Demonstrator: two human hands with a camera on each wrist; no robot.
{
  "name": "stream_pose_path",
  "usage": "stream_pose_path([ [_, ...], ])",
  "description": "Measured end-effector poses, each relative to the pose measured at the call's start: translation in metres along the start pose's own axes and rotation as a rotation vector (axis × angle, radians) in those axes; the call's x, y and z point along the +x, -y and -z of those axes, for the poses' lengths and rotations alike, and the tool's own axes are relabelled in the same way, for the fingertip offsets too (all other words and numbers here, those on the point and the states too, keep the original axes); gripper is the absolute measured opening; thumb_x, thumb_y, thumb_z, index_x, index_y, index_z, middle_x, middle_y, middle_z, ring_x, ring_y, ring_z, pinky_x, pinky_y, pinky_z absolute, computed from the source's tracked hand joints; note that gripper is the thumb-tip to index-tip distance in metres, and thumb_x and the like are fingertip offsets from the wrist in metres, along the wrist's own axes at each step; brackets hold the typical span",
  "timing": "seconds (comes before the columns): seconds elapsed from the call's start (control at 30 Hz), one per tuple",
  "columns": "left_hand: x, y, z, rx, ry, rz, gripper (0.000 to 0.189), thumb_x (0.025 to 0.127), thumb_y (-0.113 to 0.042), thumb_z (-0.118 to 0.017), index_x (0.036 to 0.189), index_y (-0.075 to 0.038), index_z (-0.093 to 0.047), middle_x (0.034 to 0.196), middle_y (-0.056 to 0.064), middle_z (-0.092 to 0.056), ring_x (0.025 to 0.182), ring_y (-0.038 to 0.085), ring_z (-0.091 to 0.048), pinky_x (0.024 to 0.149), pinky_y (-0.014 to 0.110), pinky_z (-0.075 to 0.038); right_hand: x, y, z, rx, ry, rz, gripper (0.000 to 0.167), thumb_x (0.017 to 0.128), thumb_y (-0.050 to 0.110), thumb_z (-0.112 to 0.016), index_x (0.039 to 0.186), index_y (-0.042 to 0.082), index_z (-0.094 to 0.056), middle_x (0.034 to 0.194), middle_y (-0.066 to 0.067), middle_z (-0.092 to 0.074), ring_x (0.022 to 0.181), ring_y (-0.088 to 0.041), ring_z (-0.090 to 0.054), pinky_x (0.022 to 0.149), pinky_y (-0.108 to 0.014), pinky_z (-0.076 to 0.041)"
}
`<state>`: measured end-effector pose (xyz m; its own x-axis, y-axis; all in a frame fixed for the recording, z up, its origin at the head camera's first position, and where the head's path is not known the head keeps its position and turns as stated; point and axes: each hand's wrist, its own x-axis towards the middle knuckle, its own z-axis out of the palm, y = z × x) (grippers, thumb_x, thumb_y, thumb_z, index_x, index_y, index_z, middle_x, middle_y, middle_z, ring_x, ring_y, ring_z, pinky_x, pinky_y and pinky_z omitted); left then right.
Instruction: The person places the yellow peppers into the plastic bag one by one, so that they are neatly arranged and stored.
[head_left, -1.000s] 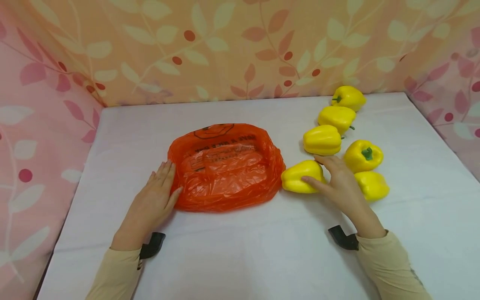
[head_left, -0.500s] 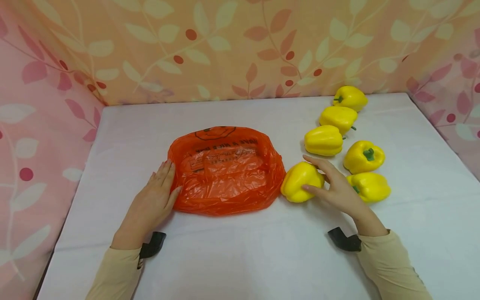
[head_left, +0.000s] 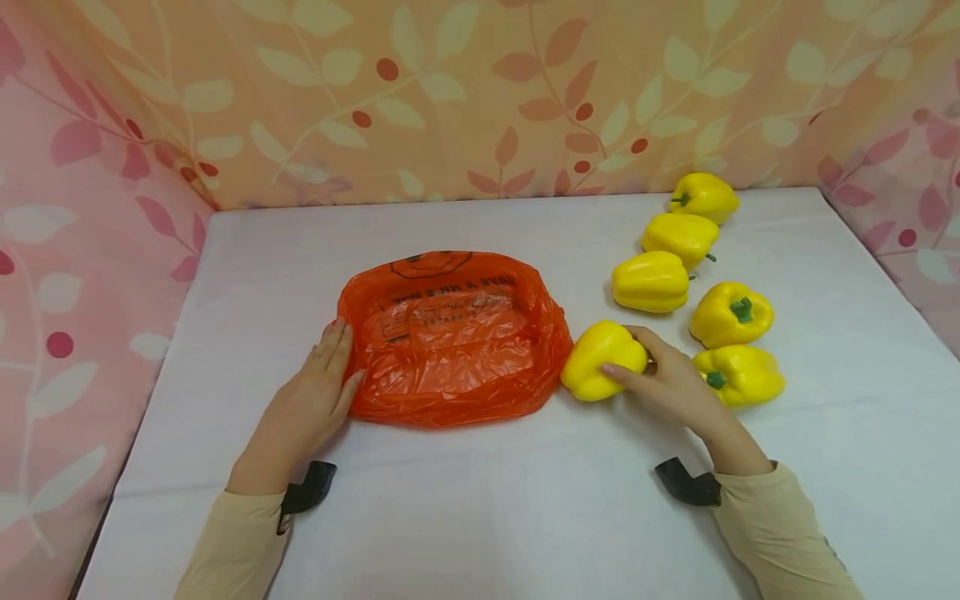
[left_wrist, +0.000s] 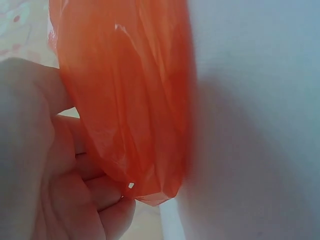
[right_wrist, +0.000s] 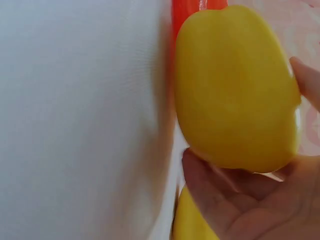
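An open red plastic bag point(head_left: 450, 333) with printed lettering lies on the white table. My left hand point(head_left: 311, 400) rests against the bag's left side, its fingers extended; in the left wrist view, fingers point(left_wrist: 100, 195) touch the bag's film. Just right of the bag, my right hand point(head_left: 675, 387) holds a yellow bell pepper point(head_left: 602, 362) between thumb and fingers. The pepper's left end meets the bag's right edge in the head view. Seen from the right wrist, the bell pepper point(right_wrist: 235, 90) sits within the fingers; its stem is hidden.
Several more yellow peppers lie on the right: one point(head_left: 738, 375) by the right wrist, another point(head_left: 731, 315) behind it, and a slanting row ending with a pepper point(head_left: 703, 198) at the table's back edge. Patterned curtains point(head_left: 480, 100) border the back and sides.
The pepper at my right hand has turned slightly, its near end swinging toward me, and my fingers have shifted around it. My left hand stays in place on the bag.
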<state>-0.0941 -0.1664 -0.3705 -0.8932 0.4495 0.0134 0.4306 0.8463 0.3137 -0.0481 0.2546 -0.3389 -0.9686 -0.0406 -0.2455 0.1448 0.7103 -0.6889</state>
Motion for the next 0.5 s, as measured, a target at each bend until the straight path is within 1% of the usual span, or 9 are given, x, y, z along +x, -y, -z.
stream_pose_path([
  [0.1, -0.0004, -0.0004, -0.0002, -0.004, 0.003, 0.005, 0.064, 0.097, -0.020, -0.050, 0.144, 0.012, -0.021, 0.151, 0.027, -0.020, 0.138, 0.039, -0.022, 0.108, 0.052, -0.025, -0.0016, 0.0026, -0.0009, 0.050, -0.059, 0.038, 0.067, 0.087, 0.041, -0.066, 0.139, 0.009, -0.040, 0.129, -0.016, -0.051, 0.111, -0.032, -0.048, 0.095, -0.052, -0.040],
  [0.27, 0.0004, -0.0019, -0.0016, 0.012, 0.012, 0.011, 0.064, 0.097, -0.021, -0.051, 0.144, 0.011, -0.022, 0.151, 0.026, -0.020, 0.138, 0.038, -0.023, 0.109, 0.051, -0.025, -0.0022, 0.0041, -0.0029, 0.098, -0.170, 0.132, 0.079, 0.081, 0.027, -0.076, 0.142, 0.005, -0.033, 0.133, -0.019, -0.046, 0.119, -0.034, -0.043, 0.096, -0.054, -0.037],
  [0.33, 0.0002, -0.0016, -0.0018, 0.016, 0.011, 0.013, 0.064, 0.097, -0.021, -0.051, 0.144, 0.011, -0.022, 0.151, 0.026, -0.020, 0.138, 0.038, -0.023, 0.109, 0.051, -0.025, -0.0022, 0.0047, -0.0036, 0.098, -0.202, 0.160, 0.081, 0.078, 0.022, -0.079, 0.141, 0.002, -0.033, 0.133, -0.020, -0.047, 0.120, -0.035, -0.042, 0.097, -0.055, -0.037],
  [0.5, 0.0000, 0.0008, -0.0031, 0.016, 0.005, 0.011, 0.065, 0.097, -0.021, -0.051, 0.144, 0.011, -0.022, 0.151, 0.026, -0.020, 0.138, 0.038, -0.023, 0.109, 0.051, -0.025, -0.0037, 0.0074, -0.0051, 0.085, -0.239, 0.170, 0.080, 0.075, 0.020, -0.082, 0.139, 0.000, -0.038, 0.135, -0.019, -0.047, 0.123, -0.035, -0.041, 0.100, -0.058, -0.034],
])
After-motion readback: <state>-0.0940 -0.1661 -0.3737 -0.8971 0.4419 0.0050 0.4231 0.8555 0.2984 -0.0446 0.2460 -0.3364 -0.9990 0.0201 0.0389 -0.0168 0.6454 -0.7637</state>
